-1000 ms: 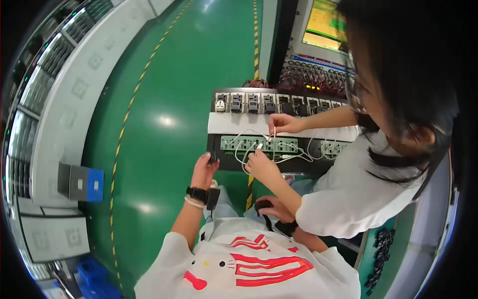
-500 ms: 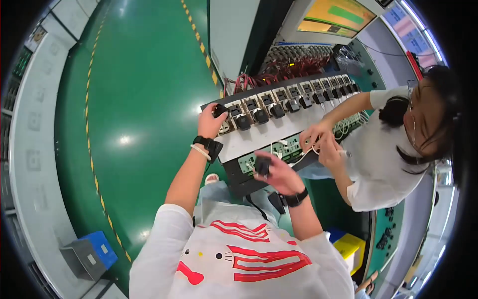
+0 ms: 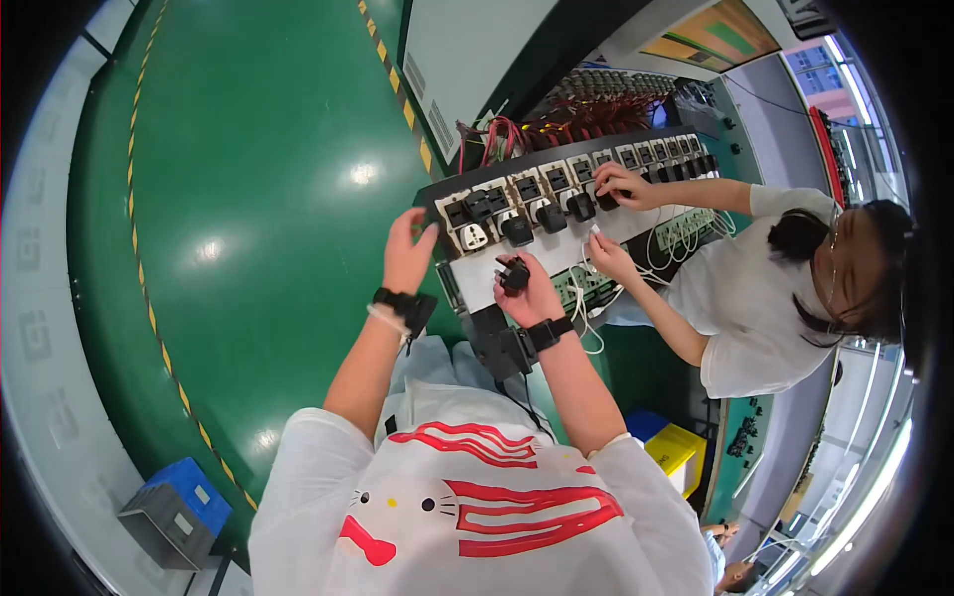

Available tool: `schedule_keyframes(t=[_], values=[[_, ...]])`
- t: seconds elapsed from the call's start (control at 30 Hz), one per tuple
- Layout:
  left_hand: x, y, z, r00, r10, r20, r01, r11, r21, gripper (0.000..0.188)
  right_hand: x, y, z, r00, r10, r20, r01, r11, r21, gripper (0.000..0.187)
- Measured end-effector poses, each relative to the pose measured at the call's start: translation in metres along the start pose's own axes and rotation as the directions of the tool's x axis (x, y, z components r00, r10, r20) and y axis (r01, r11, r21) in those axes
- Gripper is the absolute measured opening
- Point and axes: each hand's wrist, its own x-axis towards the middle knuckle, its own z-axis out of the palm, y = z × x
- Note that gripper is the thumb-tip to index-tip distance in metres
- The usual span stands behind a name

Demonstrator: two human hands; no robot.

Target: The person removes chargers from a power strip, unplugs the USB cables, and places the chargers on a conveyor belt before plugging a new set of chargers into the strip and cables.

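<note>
At the left end of a long row of sockets point(image 3: 527, 186), my left hand point(image 3: 405, 253) is off the plugs with its thumb and fingers apart, nothing in it. Beside it a black adapter point(image 3: 479, 206) sits in the upper part of the row, above a white socket point(image 3: 473, 236) with nothing plugged in. My right hand point(image 3: 534, 295) holds a black plug adapter point(image 3: 514, 275) with its pins showing, over the white front strip of the rack. Further right, more black adapters point(image 3: 548, 216) are plugged in along the row.
A co-worker at the right has one hand point(image 3: 626, 186) on an adapter in the row and the other point(image 3: 611, 256) at a white cable plug. White cables point(image 3: 593, 333) hang off the green boards at the front. Red wires point(image 3: 576, 121) fill the back; a cabinet point(image 3: 467, 60) stands behind.
My left hand has let go of the black adapter and drawn away from it. My right hand has risen toward the rack with its adapter. The co-worker's one hand has reached up to the row.
</note>
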Motion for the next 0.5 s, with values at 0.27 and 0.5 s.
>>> schedule_keyframes(t=[0.27, 0.5], values=[[-0.122, -0.11, -0.109, 0.944, -0.322, 0.072, 0.307, 0.937, 0.169, 0.028, 0.042, 0.012, 0.02, 0.971, 0.023, -0.236, -0.008, 0.998, 0.064, 0.025], [-0.161, -0.127, -0.123, 0.896, -0.441, 0.053, 0.43, 0.891, 0.143, 0.024, 0.04, 0.02, 0.036, 0.946, -0.08, -0.315, 0.101, 0.994, 0.05, 0.036]])
